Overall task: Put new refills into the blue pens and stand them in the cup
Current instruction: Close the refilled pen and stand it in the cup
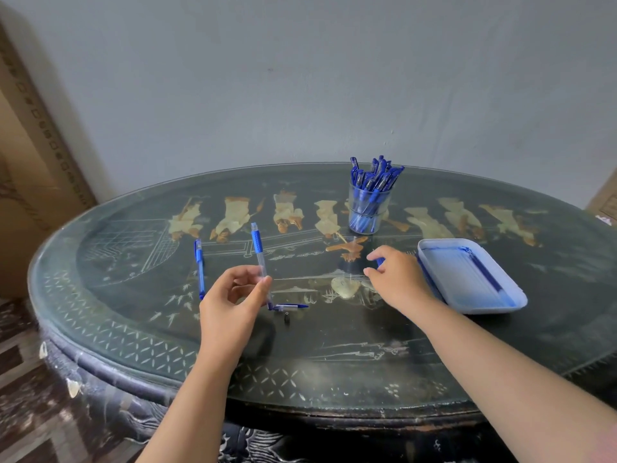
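Far left, a cardboard box (30, 182) stands against the wall beside the oval lacquered table (140, 332), which carries a glass top.

On the left part of the table lies one blue pen (200, 269), lengthwise away from the person, apart from both hands.

The left hand (233, 295) is raised above the table. Its thumb and fingertips pinch the clear barrel of a second pen (258, 250), held nearly upright, with the blue grip section above the fingers. The lower end of this pen reaches down past the hand to table level.

Just right of that lower end, a short pen part (289, 307), clear with a blue tip, lies flat and points right. A small black piece (286, 318) lies just in front of it.

At the back, right of centre, a clear glass cup (367, 212) stands upright, packed with blue pens, their clip ends above the rim.

The right hand (399, 277) is low over the table between the cup and the tray, fingers curled. It pinches a small blue item (380, 261); what kind of part it is cannot be told.

To the right, a pale blue plastic tray (434, 248) sits flat, its near-left edge just beside the right hand. It holds a row of refills (480, 272) along its middle.
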Available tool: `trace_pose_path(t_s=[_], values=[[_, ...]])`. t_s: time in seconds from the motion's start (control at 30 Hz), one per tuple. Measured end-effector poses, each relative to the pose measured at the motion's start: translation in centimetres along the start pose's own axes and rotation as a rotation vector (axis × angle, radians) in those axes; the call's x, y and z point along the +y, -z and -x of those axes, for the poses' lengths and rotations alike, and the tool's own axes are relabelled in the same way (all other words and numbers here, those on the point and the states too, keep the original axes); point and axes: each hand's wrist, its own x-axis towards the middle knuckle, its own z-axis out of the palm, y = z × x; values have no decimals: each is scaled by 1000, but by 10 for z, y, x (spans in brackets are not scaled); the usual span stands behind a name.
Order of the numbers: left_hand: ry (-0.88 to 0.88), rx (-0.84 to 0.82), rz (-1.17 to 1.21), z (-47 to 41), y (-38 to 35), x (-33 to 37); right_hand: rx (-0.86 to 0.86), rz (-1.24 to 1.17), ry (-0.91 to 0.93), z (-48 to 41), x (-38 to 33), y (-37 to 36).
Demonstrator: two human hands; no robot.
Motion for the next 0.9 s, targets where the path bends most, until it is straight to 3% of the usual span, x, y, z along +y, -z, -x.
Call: trace_pose_path(t_s=[0.2, 0.37, 0.63, 0.9], values=[[-55, -23, 29, 6, -5, 7, 181, -78, 9, 30, 26, 23], [-88, -51, 9, 16, -15, 11, 374, 109, -148, 24, 71, 61], [-46, 26, 28, 11, -8, 2, 222, 563, -359, 8, 101, 89], [-43, -30, -25, 11, -9, 0, 192, 676, -425, 1, 97, 88]])
